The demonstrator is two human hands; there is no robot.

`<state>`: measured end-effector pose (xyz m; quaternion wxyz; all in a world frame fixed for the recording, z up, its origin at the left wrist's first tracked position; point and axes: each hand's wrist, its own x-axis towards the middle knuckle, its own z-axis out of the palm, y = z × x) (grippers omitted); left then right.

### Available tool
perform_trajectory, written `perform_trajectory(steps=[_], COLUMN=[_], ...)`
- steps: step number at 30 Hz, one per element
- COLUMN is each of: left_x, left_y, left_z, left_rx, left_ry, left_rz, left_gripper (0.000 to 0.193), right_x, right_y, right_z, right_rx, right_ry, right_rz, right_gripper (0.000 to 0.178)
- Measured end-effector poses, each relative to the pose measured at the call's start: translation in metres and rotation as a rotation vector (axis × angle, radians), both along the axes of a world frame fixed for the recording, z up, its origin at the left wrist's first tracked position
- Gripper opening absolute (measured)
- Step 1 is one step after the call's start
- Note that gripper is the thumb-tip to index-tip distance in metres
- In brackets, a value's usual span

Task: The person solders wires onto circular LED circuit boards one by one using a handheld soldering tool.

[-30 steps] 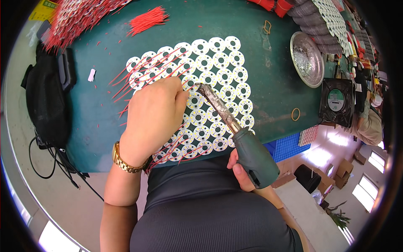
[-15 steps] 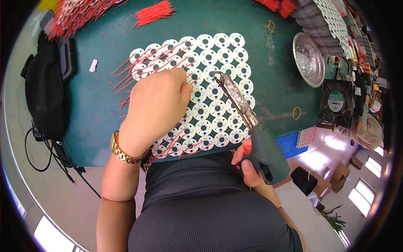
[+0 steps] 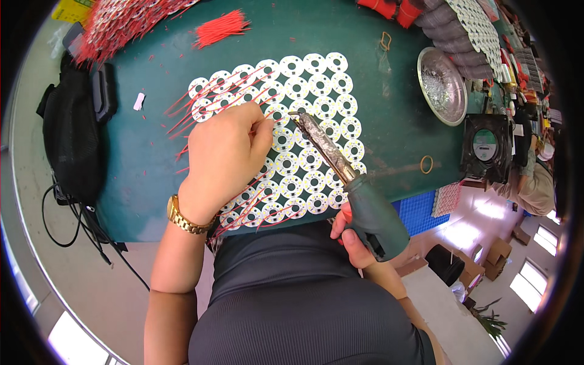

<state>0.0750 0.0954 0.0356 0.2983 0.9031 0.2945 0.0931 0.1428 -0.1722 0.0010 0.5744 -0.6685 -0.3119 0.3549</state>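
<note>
A panel of joined round white LED boards (image 3: 314,182) lies on the green table, with thin red wires (image 3: 243,218) running off its left and lower boards. Over its left part is my left hand (image 3: 225,152), closed, thumb and finger pinched around a red wire whose end shows beside the fingertips. My right hand (image 3: 359,249), below the panel's lower right corner, grips the dark green handle of a soldering iron (image 3: 377,213). Its worn metal barrel slants up to the left, and the bent tip is over a board close to my left fingertips. Red pieces show by my right fingers.
Red wires lie in a bundle (image 3: 221,28) at the back, left of which wired boards are heaped (image 3: 121,27). On the right are a metal bowl (image 3: 443,85), a rubber band (image 3: 426,164) and a small fan (image 3: 485,146). A black bag (image 3: 73,140) sits at the left edge.
The soldering iron and my right hand have shifted left and slightly up, bringing the tip nearer my left fingertips. My left hand stays closed at nearly the same boards.
</note>
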Motion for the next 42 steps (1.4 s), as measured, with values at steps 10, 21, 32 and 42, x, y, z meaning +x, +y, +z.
perform_trajectory(steps=[10,21,32,42], left_x=[0.002,0.000,-0.008,0.041], left_y=[0.001,-0.001,0.000,0.121], left_z=[-0.002,-0.005,-0.005,0.002], left_rx=[0.079,0.115,0.111,0.451], left_ry=[0.055,-0.015,-0.061,-0.166], left_rz=[-0.045,-0.055,-0.072,0.112], left_gripper=[0.021,0.021,0.021,0.018], right_x=[0.005,0.006,-0.008,0.021], right_y=[0.000,0.000,0.010,0.041], right_z=[-0.004,-0.003,-0.006,0.025], right_rx=[-0.024,-0.073,0.224,0.456], right_ry=[-0.224,-0.255,0.168,0.393], right_rz=[0.078,0.137,-0.143,-0.328], right_gripper=[0.035,0.036,0.046,0.042])
